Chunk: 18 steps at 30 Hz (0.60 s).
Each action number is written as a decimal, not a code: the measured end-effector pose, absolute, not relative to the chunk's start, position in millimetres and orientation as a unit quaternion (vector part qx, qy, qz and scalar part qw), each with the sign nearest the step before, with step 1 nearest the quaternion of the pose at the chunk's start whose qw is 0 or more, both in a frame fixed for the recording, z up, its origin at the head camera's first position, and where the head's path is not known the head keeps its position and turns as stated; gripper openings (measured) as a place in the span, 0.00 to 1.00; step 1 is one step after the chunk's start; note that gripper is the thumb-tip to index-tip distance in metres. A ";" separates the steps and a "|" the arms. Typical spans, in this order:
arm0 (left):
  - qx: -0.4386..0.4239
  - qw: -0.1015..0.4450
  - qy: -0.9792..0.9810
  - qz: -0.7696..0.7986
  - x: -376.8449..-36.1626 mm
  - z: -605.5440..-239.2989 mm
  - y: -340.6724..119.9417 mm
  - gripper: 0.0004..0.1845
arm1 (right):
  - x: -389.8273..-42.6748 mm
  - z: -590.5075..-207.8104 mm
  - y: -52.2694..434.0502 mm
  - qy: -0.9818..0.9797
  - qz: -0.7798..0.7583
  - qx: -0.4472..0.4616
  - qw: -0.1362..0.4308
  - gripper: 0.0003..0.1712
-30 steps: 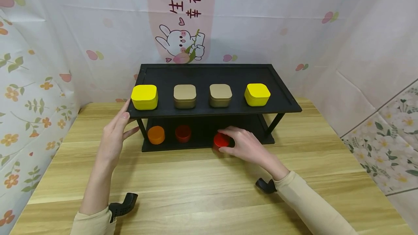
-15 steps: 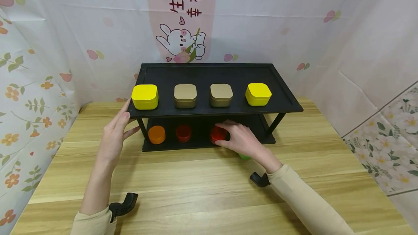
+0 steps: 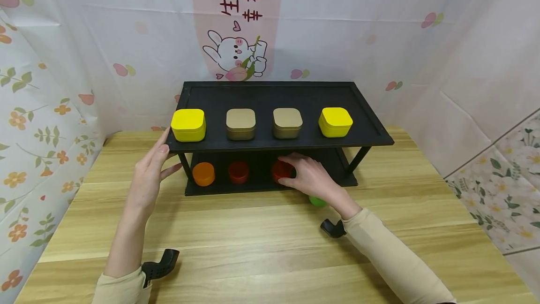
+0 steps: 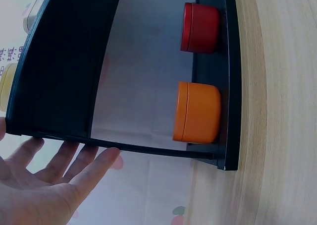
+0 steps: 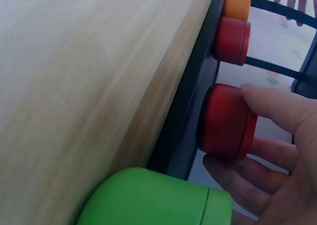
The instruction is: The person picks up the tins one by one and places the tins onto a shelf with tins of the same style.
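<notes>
**Red tin carried onto the lower shelf**

At centre left of the head view, the rack (image 3: pixel 278 142) is steadied by the left hand (image 3: pixel 153 169), fingers straight against its corner, unmoved. Left to right on the lower shelf stand the orange tin (image 3: pixel 204 173), a red tin (image 3: pixel 238 171) and the third tin (image 3: pixel 281 171). A second ago it sat at the shelf's front edge; it has since been moved inward and is grasped by the right hand (image 3: pixel 312 178). A green tin (image 3: pixel 317 201) waits on the table (image 3: pixel 253 238).
</notes>
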<state>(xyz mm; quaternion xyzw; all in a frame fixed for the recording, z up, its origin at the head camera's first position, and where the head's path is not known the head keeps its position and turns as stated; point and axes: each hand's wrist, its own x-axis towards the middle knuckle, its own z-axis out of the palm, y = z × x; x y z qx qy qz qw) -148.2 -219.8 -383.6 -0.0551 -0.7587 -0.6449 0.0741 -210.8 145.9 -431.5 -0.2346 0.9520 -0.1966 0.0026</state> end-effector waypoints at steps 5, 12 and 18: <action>-0.055 0.075 -0.755 -0.649 -147.8 -384.2 -219.9 0.28 | -214.2 -432.6 146.2 0.953 -0.194 -0.232 0.007 0.35; -0.052 0.073 -0.756 -0.649 -148.0 -384.1 -219.7 0.28 | -218.9 -434.2 147.3 0.952 -0.202 -0.227 0.025 0.36; -0.057 0.073 -0.753 -0.652 -148.4 -384.0 -220.2 0.28 | -220.4 -436.1 148.0 0.953 -0.202 -0.220 0.041 0.36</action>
